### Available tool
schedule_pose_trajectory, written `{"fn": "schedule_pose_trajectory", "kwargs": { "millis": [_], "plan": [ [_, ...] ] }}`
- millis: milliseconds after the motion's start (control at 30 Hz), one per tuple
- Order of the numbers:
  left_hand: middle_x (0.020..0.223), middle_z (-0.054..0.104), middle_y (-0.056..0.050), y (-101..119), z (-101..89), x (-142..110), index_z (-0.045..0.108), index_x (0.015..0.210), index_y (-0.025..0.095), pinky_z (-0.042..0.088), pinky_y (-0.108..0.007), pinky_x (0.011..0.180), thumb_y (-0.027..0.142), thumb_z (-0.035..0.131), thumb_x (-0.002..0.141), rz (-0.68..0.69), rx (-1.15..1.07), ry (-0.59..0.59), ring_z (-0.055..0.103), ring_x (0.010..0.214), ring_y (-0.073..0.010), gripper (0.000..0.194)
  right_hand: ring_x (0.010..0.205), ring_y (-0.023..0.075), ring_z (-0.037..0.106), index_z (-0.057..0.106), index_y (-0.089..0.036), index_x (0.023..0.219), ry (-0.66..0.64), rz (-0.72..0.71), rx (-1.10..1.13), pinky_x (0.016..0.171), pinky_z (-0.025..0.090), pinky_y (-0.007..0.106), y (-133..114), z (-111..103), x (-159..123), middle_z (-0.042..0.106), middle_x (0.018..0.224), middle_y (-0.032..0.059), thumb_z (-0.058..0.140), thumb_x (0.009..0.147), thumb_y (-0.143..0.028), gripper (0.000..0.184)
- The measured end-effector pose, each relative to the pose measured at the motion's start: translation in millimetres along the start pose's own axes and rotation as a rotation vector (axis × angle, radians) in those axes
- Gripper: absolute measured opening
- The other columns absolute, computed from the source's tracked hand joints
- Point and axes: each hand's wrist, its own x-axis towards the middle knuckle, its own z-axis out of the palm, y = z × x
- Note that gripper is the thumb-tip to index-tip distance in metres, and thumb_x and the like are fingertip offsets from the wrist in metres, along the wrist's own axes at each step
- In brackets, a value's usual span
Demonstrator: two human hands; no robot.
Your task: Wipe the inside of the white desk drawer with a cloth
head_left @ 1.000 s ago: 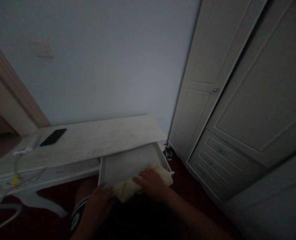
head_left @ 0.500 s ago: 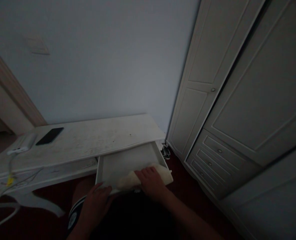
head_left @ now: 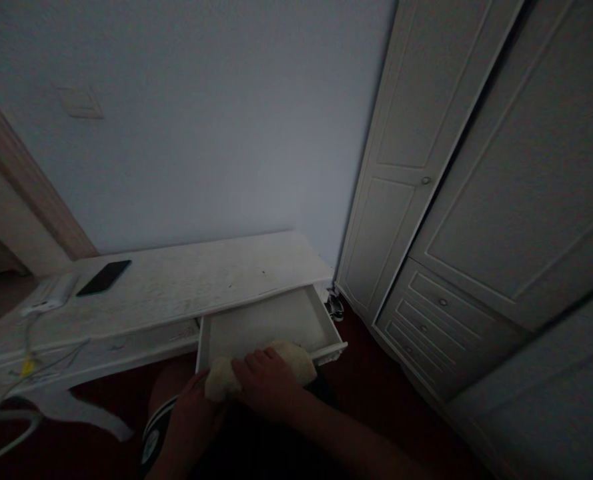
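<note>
A white drawer [head_left: 271,320] is pulled out of the white table [head_left: 236,263], and its inside looks bare. My right hand [head_left: 266,380] is closed over a cream cloth [head_left: 299,360], pressing it along the drawer's front edge. Part of the cloth bulges out to the left, beside the fingers of my left hand [head_left: 196,400]. That left hand rests at the front left corner of the drawer with its fingers bent over the edge; what lies under them is partly hidden in the dark.
A phone [head_left: 104,278] and a white power strip [head_left: 46,293] lie on the table's left side. Cables with a yellow tag [head_left: 28,365] hang at the front left. A white wardrobe [head_left: 401,220] stands at the right; shoes [head_left: 334,307] sit on the floor beside the table.
My right hand has slid the cloth leftward along the drawer's front edge, close to my left hand. The right front corner of the drawer is now uncovered. My left hand has stayed nearly in place.
</note>
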Motion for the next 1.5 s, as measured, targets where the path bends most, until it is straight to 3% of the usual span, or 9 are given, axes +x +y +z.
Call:
{"fn": "schedule_pose_trajectory", "kwargs": {
  "millis": [367, 600, 800, 900, 1100, 1167, 1233, 1400, 1500],
  "plan": [
    [0.092, 0.081, -0.003, -0.6, 1.4, -2.1, 0.075, 0.098, 0.027, 0.056, -0.043, 0.100, 0.019, 0.060, 0.087, 0.024, -0.007, -0.032, 0.076, 0.096, -0.0261, 0.020, 0.104, 0.0274, 0.061, 0.047, -0.021, 0.141, -0.037, 0.001, 0.030, 0.094, 0.047, 0.043, 13.7, 0.8, -13.5, 0.069, 0.113, 0.0085, 0.067, 0.090, -0.050, 0.062],
    [0.094, 0.081, 0.000, -5.9, 5.2, -3.9, 0.071, 0.100, 0.026, 0.053, -0.043, 0.103, 0.031, 0.062, 0.092, 0.006, -0.105, -0.092, 0.077, 0.091, -0.0230, 0.013, 0.113, 0.0297, 0.058, 0.046, -0.019, 0.147, -0.103, 0.027, 0.040, 0.101, 0.043, 0.045, 66.5, -17.7, -55.6, 0.066, 0.123, 0.0113, 0.070, 0.088, -0.047, 0.069],
    [0.093, 0.081, 0.000, -10.0, 11.0, -7.4, 0.071, 0.101, 0.026, 0.052, -0.042, 0.104, 0.041, 0.062, 0.096, -0.032, -0.110, -0.107, 0.077, 0.091, -0.0220, 0.018, 0.123, 0.0308, 0.057, 0.041, -0.018, 0.154, -0.100, 0.007, 0.036, 0.108, 0.041, 0.048, 119.3, -29.1, -106.7, 0.063, 0.136, 0.0151, 0.064, 0.092, -0.028, 0.067],
    [0.096, 0.081, -0.001, -9.4, 13.5, -8.6, 0.072, 0.102, 0.027, 0.053, -0.041, 0.104, 0.043, 0.059, 0.096, -0.031, -0.110, -0.085, 0.076, 0.095, -0.0228, 0.021, 0.125, 0.0294, 0.059, 0.043, -0.021, 0.152, 0.085, 0.044, 0.129, 0.108, 0.045, 0.048, 133.7, -31.8, -127.2, 0.063, 0.138, 0.0145, 0.053, 0.097, -0.025, 0.056],
    [0.101, 0.081, -0.006, -4.1, 16.4, -13.0, 0.073, 0.105, 0.025, 0.048, -0.046, 0.110, 0.044, 0.054, 0.099, -0.131, -0.088, -0.143, 0.074, 0.103, -0.0264, 0.028, 0.120, 0.0330, 0.063, 0.039, -0.022, 0.153, 0.965, 0.435, 0.218, 0.099, 0.053, 0.052, 155.9, -55.6, -140.0, 0.062, 0.137, 0.0176, 0.052, 0.100, -0.041, 0.058],
    [0.102, 0.081, -0.007, -0.1, 12.6, -6.8, 0.072, 0.110, 0.024, 0.046, -0.048, 0.112, 0.040, 0.055, 0.099, -0.129, -0.086, -0.248, 0.075, 0.101, -0.0266, 0.026, 0.123, 0.0330, 0.061, 0.040, -0.019, 0.153, 1.077, 0.543, 0.182, 0.102, 0.051, 0.053, 164.1, -66.3, -133.9, 0.060, 0.138, 0.0190, 0.054, 0.100, -0.041, 0.059],
    [0.108, 0.080, -0.008, 7.3, 6.5, 6.2, 0.071, 0.115, 0.022, 0.046, -0.051, 0.112, 0.035, 0.055, 0.099, -0.132, -0.081, -0.391, 0.075, 0.103, -0.0276, 0.027, 0.128, 0.0323, 0.057, 0.043, -0.018, 0.152, 0.947, 0.579, 0.206, 0.108, 0.046, 0.053, 170.5, -71.3, -123.6, 0.059, 0.141, 0.0187, 0.051, 0.101, -0.043, 0.057],
    [0.109, 0.079, -0.011, 33.2, -5.2, 43.0, 0.069, 0.124, 0.021, 0.055, -0.046, 0.094, 0.031, 0.050, 0.100, -0.157, -0.064, -0.655, 0.073, 0.105, -0.0307, 0.032, 0.138, 0.0313, 0.049, 0.052, -0.023, 0.149, 0.184, 0.510, 0.390, 0.115, 0.038, 0.048, 172.5, -50.0, -99.1, 0.052, 0.149, 0.0154, 0.058, 0.097, -0.050, 0.059],
    [0.114, 0.078, -0.011, 40.7, -6.7, 48.0, 0.066, 0.129, 0.023, 0.055, -0.044, 0.091, 0.032, 0.047, 0.102, -0.184, -0.080, -0.683, 0.073, 0.105, -0.0300, 0.034, 0.134, 0.0288, 0.051, 0.054, -0.027, 0.147, 0.049, 0.566, 0.427, 0.113, 0.039, 0.042, 172.2, -37.4, -93.8, 0.050, 0.146, 0.0135, 0.065, 0.093, -0.043, 0.058]
  ]
}}
